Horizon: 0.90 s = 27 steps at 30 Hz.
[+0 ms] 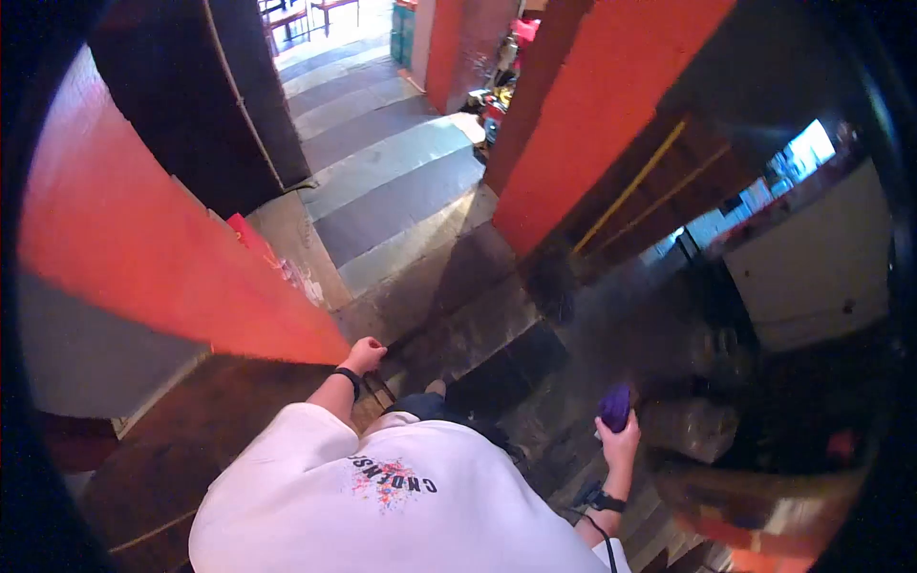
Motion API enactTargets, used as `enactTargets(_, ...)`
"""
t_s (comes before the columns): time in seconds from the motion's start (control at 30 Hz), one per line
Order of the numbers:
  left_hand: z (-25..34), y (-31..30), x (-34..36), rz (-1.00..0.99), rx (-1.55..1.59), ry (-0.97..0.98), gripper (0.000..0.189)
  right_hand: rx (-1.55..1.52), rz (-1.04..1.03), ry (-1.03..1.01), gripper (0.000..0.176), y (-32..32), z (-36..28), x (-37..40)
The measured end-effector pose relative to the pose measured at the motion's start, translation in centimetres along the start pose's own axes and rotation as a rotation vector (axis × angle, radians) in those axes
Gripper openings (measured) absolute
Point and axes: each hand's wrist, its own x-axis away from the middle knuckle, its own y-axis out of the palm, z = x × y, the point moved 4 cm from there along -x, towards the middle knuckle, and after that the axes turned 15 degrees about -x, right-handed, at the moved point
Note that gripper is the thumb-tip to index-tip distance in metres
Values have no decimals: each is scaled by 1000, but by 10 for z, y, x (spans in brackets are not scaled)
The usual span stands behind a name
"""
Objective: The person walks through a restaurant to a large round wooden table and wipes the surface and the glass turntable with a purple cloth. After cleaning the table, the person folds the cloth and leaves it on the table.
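Note:
My right hand (619, 435) is closed around a dark purple object (615, 407), held out to the right of my body above the dark floor. A black band circles that wrist, and a dark cord hangs by the forearm. My left hand (367, 354) is at the centre-left, near the lower edge of the orange wall (181, 258). Its fingers are curled together, and whether something small is between them is hidden. Another black band is on the left wrist. My white shirt (401, 506) with a printed chest fills the bottom of the view.
Grey steps (392, 205) curve away ahead toward a bright area with chairs (287, 17). An orange pillar (592, 115) stands right of them. Farther right is a pale panel (812, 258) near a bright screen (810, 145). A wooden surface (181, 439) lies at lower left.

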Motion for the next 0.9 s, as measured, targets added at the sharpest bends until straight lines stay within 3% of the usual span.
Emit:
enactTargets(0.03, 22, -8, -10, 34, 33, 17, 22, 48, -14, -214, 48, 4, 39, -50)
enactTargets(0.13, 82, -43, -18, 125, 30, 105, 21, -77, -67, -178, 47, 49, -39, -117)
enactTargets(0.2, 105, -53, -26, 115, 205, 109, 18, -170, -167, -236, 46, 84, -68, -171)
enactTargets(0.23, 125, -69, -23, 62, 281, -22, 18, -200, -224, -259, 45, 116, -95, -212)
enactTargets(0.3, 127, -77, -29, 104, 355, -46, 17, -183, -318, -227, 40, 157, -135, -256)
enactTargets(0.4, 153, -99, -51, 158, 388, -110, 16, -196, -436, -440, 40, 226, -176, -333)
enactTargets(0.47, 185, -121, -70, 171, 417, -135, 16, -268, -538, -431, 43, 277, -193, -393)
enactTargets(0.53, 243, -144, -75, 170, 496, -133, 15, -297, -625, -432, 43, 315, -258, -435)
enactTargets(0.57, 273, -155, -80, 183, 546, -107, 19, -322, -653, -344, 42, 351, -245, -469)
enactTargets(0.63, 363, -191, -72, 230, 538, -38, 20, -344, -793, -385, 41, 382, -302, -503)
enactTargets(0.73, 454, -255, -91, 345, 314, 150, 21, -443, -987, -362, 41, 424, -368, -542)
enactTargets(0.83, 516, -307, -101, 508, 175, 278, 24, -441, -1083, -412, 40, 451, -467, -545)
enactTargets(0.9, 562, -335, -97, 432, 191, 341, 32, -442, -1168, -394, 41, 468, -510, -537)
